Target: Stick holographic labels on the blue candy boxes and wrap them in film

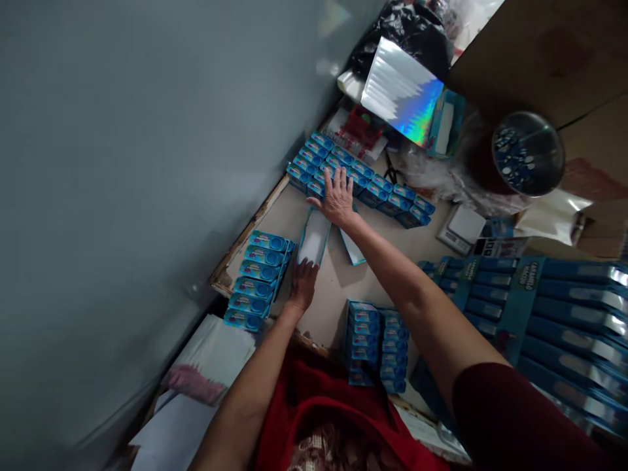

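Note:
A long open carton [314, 239], blue outside and white inside, lies on the table between my hands. My left hand [303, 285] grips its near end, with the fingers curled over the edge. At the far end my right hand [337, 198] is open and spread, resting on or just above rows of small blue boxes [363, 169]. Whether it presses on them I cannot tell. Under my right forearm, partly hidden, is a blue-edged white carton piece [352, 246].
Small blue boxes stand in a row [259, 271] at the left and in stacks [364, 340] near the front edge. Large blue cartons [564, 314] are piled at right. Behind are a small scale [462, 226], a metal container [530, 154] and a shiny sheet [400, 85]. A wall [147, 163] borders the left.

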A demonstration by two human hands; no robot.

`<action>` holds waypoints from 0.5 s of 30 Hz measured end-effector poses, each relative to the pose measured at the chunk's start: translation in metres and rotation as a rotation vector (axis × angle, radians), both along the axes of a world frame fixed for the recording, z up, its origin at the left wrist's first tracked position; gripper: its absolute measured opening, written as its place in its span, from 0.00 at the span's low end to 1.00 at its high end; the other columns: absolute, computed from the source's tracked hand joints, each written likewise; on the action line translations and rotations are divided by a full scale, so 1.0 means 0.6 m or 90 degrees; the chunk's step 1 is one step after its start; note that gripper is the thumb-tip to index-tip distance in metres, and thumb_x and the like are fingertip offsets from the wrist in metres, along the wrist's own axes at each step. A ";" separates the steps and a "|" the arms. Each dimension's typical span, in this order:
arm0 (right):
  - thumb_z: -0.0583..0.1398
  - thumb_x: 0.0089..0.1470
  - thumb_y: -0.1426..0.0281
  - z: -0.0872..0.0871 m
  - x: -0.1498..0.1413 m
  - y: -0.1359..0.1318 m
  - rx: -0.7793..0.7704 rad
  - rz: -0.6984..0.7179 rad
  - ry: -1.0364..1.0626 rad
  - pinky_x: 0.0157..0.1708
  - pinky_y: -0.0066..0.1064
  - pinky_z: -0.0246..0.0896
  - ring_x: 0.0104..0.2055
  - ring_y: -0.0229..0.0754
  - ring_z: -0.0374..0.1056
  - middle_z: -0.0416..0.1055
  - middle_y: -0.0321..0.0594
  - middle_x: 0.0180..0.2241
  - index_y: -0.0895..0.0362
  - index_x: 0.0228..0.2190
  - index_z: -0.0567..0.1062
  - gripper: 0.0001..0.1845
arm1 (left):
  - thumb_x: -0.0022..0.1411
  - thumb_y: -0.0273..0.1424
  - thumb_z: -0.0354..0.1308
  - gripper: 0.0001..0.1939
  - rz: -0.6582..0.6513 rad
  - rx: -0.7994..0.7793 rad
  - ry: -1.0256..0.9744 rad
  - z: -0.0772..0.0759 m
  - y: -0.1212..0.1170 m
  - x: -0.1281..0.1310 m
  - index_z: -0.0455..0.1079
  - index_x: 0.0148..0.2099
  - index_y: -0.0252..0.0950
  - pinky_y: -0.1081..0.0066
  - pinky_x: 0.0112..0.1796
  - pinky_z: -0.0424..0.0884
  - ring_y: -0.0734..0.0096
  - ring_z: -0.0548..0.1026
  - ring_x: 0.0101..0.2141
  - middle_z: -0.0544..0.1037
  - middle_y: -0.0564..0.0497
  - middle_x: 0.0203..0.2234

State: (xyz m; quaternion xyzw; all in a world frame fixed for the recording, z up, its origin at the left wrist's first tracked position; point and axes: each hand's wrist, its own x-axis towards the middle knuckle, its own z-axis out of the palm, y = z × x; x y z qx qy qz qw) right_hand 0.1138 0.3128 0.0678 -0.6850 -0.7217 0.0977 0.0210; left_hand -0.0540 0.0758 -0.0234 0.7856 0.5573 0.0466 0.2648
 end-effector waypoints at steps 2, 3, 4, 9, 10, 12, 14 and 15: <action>0.57 0.68 0.42 -0.018 -0.011 0.018 0.001 0.010 -0.016 0.76 0.71 0.32 0.82 0.73 0.36 0.41 0.74 0.79 0.71 0.77 0.49 0.57 | 0.72 0.16 0.50 0.26 -0.008 -0.020 -0.003 -0.004 0.005 0.001 0.78 0.64 0.36 0.37 0.73 0.58 0.47 0.71 0.69 0.81 0.38 0.59; 0.57 0.68 0.42 -0.026 -0.014 0.020 0.002 0.009 -0.021 0.75 0.73 0.31 0.82 0.74 0.36 0.41 0.75 0.78 0.71 0.77 0.49 0.57 | 0.73 0.19 0.51 0.23 -0.010 -0.023 -0.008 -0.005 0.005 0.000 0.78 0.63 0.38 0.35 0.72 0.58 0.47 0.73 0.67 0.82 0.38 0.57; 0.58 0.68 0.43 -0.031 -0.017 0.020 0.003 0.006 -0.025 0.75 0.74 0.31 0.82 0.73 0.36 0.41 0.75 0.78 0.71 0.77 0.49 0.57 | 0.75 0.21 0.53 0.21 -0.011 -0.023 -0.014 -0.005 0.003 -0.001 0.79 0.62 0.39 0.33 0.72 0.57 0.47 0.75 0.65 0.83 0.39 0.55; 0.56 0.72 0.58 -0.031 -0.028 0.004 -0.016 -0.002 -0.030 0.76 0.72 0.29 0.83 0.68 0.34 0.42 0.67 0.79 0.65 0.78 0.50 0.44 | 0.74 0.24 0.59 0.15 -0.044 -0.008 -0.023 -0.005 -0.011 -0.006 0.80 0.57 0.40 0.35 0.71 0.59 0.50 0.80 0.54 0.84 0.41 0.46; 0.56 0.71 0.62 -0.030 -0.029 0.005 -0.021 -0.003 -0.026 0.76 0.71 0.30 0.83 0.68 0.34 0.44 0.66 0.79 0.63 0.78 0.51 0.43 | 0.74 0.24 0.59 0.14 -0.054 0.000 -0.025 -0.008 -0.013 -0.008 0.81 0.57 0.39 0.38 0.71 0.61 0.52 0.80 0.53 0.84 0.41 0.45; 0.59 0.67 0.66 -0.030 -0.031 0.017 -0.022 -0.014 -0.020 0.76 0.69 0.34 0.82 0.67 0.37 0.48 0.63 0.77 0.59 0.79 0.50 0.45 | 0.74 0.25 0.59 0.12 -0.069 0.017 -0.033 -0.014 -0.017 -0.013 0.81 0.54 0.38 0.41 0.69 0.64 0.53 0.80 0.51 0.84 0.42 0.44; 0.61 0.64 0.67 -0.035 -0.030 0.038 -0.014 -0.035 -0.019 0.74 0.69 0.40 0.80 0.68 0.40 0.49 0.62 0.76 0.57 0.79 0.47 0.50 | 0.74 0.25 0.60 0.10 -0.076 0.029 -0.045 -0.022 -0.020 -0.018 0.81 0.53 0.38 0.42 0.69 0.64 0.53 0.80 0.52 0.84 0.42 0.44; 0.61 0.63 0.66 -0.040 -0.029 0.049 -0.007 -0.046 -0.018 0.72 0.69 0.43 0.79 0.69 0.42 0.49 0.62 0.76 0.57 0.79 0.47 0.51 | 0.74 0.25 0.61 0.11 -0.076 0.033 -0.051 -0.026 -0.021 -0.021 0.81 0.53 0.38 0.41 0.69 0.64 0.52 0.80 0.52 0.84 0.42 0.45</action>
